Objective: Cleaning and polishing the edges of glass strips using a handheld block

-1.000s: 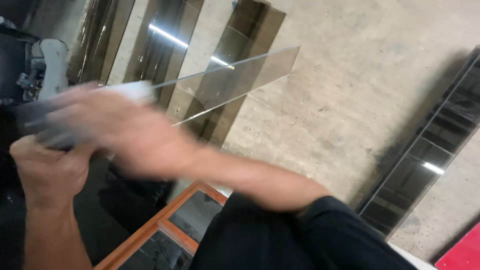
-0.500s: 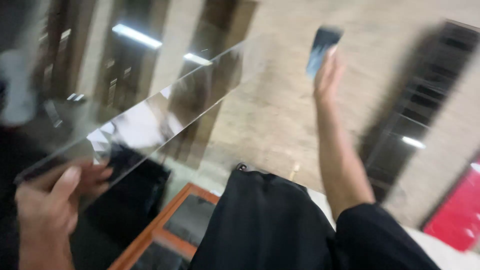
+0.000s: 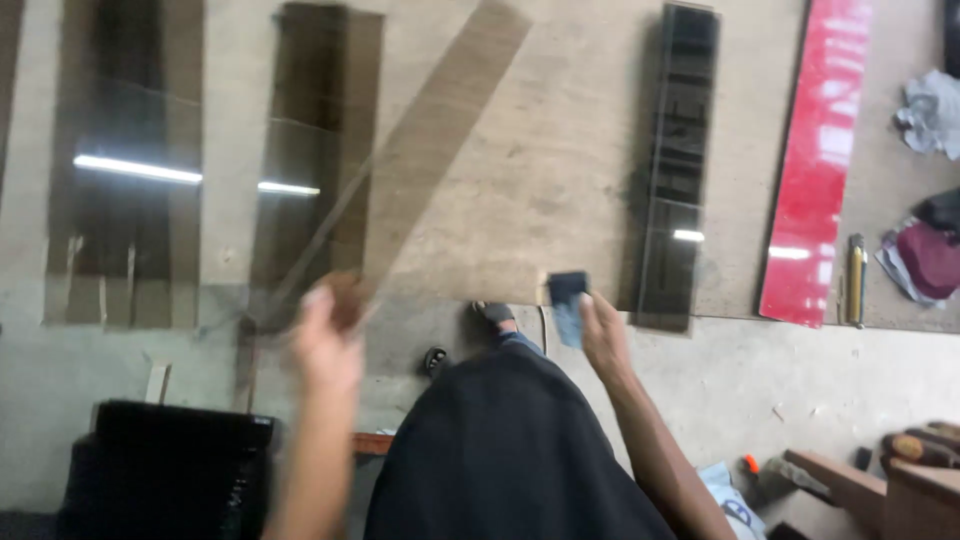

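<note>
Person stands at a wooden board (image 3: 560, 150) laid flat on the concrete floor (image 3: 780, 380), looking straight down. Left hand (image 3: 325, 335) is raised and blurred; its fingers are curled round the near end of a long tinted glass strip (image 3: 440, 130), pinching it near the corner. The strip runs up and to the right from that hand, slanting across the board, far end near the board's top edge. Can't tell whether the far end touches the board or floats above it.

Right hand (image 3: 600, 335) sits at the board's near edge, fingers closed round a small dark block w/ a blue face (image 3: 568, 300). Block is right at the edge, just left of a dark glass strip (image 3: 680, 160) that lies straight up the board. Blur hides whether the block presses on the wood.

More dark glass panes (image 3: 120, 170) lie on the left, w/ lamp glare streaking across them. A red sheet (image 3: 815, 170) lies to the right of the dark strip, a slim yellow-ish tool (image 3: 856, 280) beside it, rags (image 3: 930, 110) further right. A black crate (image 3: 170, 460) sits low left on the floor. The person's dark clothing (image 3: 500, 460) fills the bottom middle, one foot (image 3: 495, 312) showing by the board's edge.
</note>
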